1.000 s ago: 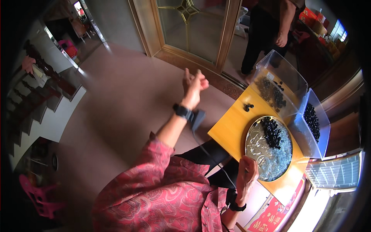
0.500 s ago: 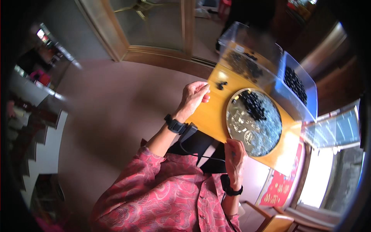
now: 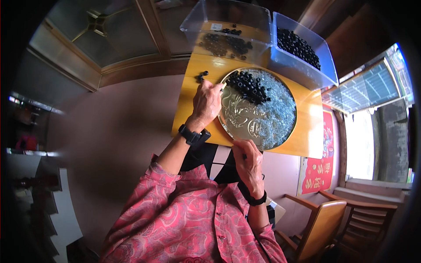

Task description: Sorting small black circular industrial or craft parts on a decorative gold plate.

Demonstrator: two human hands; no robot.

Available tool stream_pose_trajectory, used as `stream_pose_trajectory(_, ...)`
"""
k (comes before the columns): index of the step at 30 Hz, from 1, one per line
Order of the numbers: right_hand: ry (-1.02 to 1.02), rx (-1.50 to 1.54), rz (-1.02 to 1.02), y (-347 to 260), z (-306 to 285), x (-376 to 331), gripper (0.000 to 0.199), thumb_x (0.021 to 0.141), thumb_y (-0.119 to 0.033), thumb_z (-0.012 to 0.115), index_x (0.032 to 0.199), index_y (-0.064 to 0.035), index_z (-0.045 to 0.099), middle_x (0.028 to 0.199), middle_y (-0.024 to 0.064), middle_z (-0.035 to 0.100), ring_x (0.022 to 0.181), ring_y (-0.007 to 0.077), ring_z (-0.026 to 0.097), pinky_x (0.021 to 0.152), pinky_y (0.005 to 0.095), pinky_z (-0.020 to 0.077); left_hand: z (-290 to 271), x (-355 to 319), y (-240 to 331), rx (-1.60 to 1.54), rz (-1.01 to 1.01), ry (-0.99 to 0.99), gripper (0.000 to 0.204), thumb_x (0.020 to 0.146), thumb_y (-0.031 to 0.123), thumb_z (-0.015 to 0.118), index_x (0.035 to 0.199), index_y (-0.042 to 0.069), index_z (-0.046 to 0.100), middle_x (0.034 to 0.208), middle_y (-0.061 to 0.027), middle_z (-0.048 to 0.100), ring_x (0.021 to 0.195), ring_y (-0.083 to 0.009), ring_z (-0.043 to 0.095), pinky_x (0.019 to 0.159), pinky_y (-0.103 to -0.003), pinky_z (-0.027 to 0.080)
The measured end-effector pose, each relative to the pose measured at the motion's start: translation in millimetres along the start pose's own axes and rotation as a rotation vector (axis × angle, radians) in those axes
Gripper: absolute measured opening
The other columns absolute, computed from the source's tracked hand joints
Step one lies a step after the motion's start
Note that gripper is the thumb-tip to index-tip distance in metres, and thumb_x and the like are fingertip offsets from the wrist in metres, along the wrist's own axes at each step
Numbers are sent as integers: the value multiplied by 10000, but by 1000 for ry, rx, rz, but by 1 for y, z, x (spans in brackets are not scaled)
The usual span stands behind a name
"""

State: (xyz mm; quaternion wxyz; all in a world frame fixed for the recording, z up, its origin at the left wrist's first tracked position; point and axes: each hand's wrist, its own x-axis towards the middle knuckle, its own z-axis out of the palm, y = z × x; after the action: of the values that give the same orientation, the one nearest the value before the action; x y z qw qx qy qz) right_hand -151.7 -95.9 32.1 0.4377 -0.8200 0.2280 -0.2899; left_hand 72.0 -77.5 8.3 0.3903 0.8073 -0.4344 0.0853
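Sorting seems underway: the left hand grips the round embossed silver metal tray by its rim, the right hand pinches its near edge, so next likely means reaching the small black rings heaped on the tray's far side.

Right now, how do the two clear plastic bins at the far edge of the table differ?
The left bin looks colourless, the right bin bluish. The left bin holds a thin scatter of small black pieces, its floor showing; the right bin holds a denser black heap. Both are clear, open-topped and side by side beyond the round metal tray.
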Motion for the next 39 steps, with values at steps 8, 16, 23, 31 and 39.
stream_pose_trajectory(8,31,20,1,10,-3,3,133,842,36,637,970,13,610,903,153,626,722,303,650,622,342,526,13,8,-10,0,-96,-178,227,813,19,635,1031,63,680,884,-144,582,870,-309,563,822,-403,475)
stream_pose_trajectory(16,16,-1,8,12,-9,10,144,833,47,632,967,4,600,875,156,621,720,318,647,609,363,520,19,14,-21,14,-15,-170,143,836,83,659,977,68,641,893,-193,568,845,-373,593,741,-465,486)
stream_pose_trajectory(23,87,-149,-15,24,-18,22,114,854,31,603,961,-10,599,868,154,611,743,329,635,635,383,512,13,2,-16,1,38,-146,157,767,50,719,856,55,590,913,-129,531,869,-315,547,730,-430,480)
stream_pose_trajectory(31,86,-446,-9,45,-17,38,258,850,8,552,1105,-12,586,999,181,571,876,371,607,707,448,504,-6,-33,24,-327,-52,-73,111,819,25,668,923,21,629,841,-123,602,726,-282,608,637,-362,498)
stream_pose_trajectory(39,69,-709,71,39,-5,51,107,894,-105,568,978,-68,623,975,159,545,821,368,591,680,454,495,5,-69,34,-412,26,-137,122,803,36,698,920,36,668,871,-117,574,784,-294,619,692,-367,520)
